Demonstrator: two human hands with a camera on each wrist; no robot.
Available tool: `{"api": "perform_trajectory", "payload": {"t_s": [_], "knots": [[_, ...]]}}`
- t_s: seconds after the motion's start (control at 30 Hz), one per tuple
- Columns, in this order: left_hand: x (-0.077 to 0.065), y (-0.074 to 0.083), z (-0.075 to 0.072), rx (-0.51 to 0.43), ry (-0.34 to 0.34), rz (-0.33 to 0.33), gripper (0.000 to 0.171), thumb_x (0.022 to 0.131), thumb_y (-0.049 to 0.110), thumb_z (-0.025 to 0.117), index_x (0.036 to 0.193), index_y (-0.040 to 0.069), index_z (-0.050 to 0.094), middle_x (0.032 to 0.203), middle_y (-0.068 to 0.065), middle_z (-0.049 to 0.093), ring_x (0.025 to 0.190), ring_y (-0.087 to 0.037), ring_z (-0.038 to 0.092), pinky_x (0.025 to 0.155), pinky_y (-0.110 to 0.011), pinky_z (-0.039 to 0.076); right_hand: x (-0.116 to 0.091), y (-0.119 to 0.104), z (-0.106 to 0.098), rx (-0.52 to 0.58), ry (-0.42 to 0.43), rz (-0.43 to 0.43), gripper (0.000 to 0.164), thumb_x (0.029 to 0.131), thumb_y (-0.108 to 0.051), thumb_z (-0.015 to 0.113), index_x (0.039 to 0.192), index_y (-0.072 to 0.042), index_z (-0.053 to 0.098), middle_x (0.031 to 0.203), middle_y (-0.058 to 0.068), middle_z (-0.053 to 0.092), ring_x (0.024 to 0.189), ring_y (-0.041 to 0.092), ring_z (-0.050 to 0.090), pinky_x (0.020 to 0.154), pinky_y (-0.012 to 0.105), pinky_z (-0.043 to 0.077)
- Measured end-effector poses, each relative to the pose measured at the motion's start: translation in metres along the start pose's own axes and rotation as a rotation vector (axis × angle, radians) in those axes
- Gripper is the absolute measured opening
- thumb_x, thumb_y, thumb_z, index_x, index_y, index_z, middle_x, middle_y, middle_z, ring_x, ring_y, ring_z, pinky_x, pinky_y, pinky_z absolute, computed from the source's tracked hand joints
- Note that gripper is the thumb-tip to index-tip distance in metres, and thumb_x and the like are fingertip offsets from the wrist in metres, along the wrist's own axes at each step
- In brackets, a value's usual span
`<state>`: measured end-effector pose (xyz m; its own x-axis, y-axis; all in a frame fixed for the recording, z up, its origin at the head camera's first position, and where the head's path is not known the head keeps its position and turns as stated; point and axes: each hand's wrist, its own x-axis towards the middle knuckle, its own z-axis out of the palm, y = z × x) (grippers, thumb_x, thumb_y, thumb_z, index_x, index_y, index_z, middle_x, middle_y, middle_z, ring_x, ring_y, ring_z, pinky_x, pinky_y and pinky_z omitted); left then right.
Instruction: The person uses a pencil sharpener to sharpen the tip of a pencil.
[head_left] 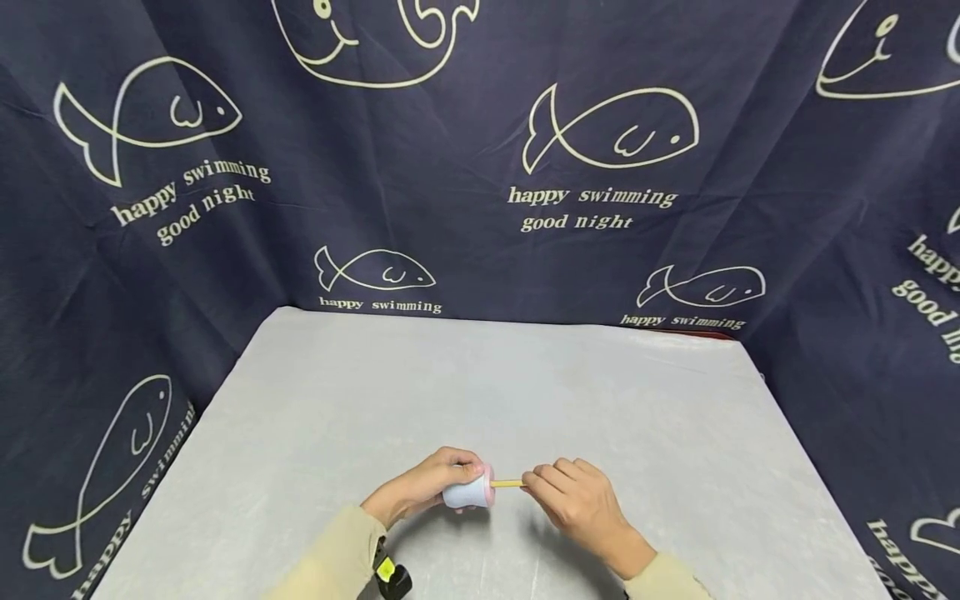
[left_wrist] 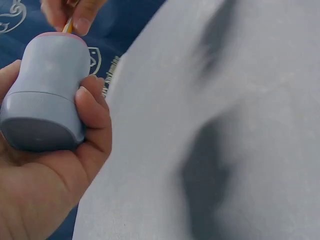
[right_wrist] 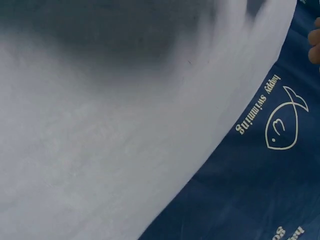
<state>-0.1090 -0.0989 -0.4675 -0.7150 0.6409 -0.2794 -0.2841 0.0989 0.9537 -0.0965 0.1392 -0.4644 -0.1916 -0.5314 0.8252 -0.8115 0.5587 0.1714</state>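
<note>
My left hand (head_left: 435, 477) grips a light blue pencil sharpener (head_left: 467, 492) with a pink end, its fingers and thumb wrapped round the body. In the left wrist view the sharpener (left_wrist: 52, 75) shows its darker base toward the palm. A yellow pencil (head_left: 507, 483) runs from the pink end to my right hand (head_left: 577, 500), which pinches it. The pencil's tip is hidden inside the sharpener. At the right edge of the right wrist view, only a few fingertips (right_wrist: 315, 45) show.
Both hands are above the near part of a table with a pale grey cover (head_left: 480, 383). Dark blue curtains (head_left: 480, 183) printed with fish and lettering hang behind and at both sides. A black strap device with a yellow patch (head_left: 390, 573) sits at the left wrist.
</note>
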Motion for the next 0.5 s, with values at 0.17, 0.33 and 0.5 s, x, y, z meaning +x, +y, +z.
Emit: {"api": "perform_trajectory", "payload": {"t_s": [0.17,0.33,0.5], "knots": [[-0.002,0.004,-0.001,-0.108,-0.041,-0.026,0.048,0.097,0.022,0.048,0.118,-0.022,0.045,0.081,0.003,0.065,0.068,-0.011,0.057,0.056,-0.023,0.044,0.010,0.000,-0.001,-0.072,0.081,-0.079,0.033,0.099,-0.024,0.050,0.074,-0.012,0.070,0.067,-0.008,0.065,0.054,0.007,0.050,0.049,0.015,0.029],[-0.004,0.004,0.002,0.056,0.019,0.075,0.040,0.098,0.023,0.051,0.109,-0.015,0.055,0.087,-0.002,0.063,0.072,-0.010,0.055,0.059,-0.024,0.045,0.006,-0.002,-0.002,0.055,-0.009,-0.001,0.030,0.098,-0.026,0.052,0.077,-0.013,0.068,0.066,-0.010,0.061,0.050,0.002,0.044,0.047,0.010,0.027],[-0.008,0.000,0.010,0.517,0.213,0.387,0.024,0.092,0.022,0.062,0.107,0.004,0.063,0.098,-0.007,0.063,0.079,-0.007,0.052,0.068,-0.023,0.047,0.004,-0.004,-0.007,0.343,-0.238,0.349,0.009,0.087,-0.025,0.068,0.079,-0.020,0.067,0.064,-0.014,0.059,0.049,-0.007,0.037,0.044,0.007,0.029]]}}
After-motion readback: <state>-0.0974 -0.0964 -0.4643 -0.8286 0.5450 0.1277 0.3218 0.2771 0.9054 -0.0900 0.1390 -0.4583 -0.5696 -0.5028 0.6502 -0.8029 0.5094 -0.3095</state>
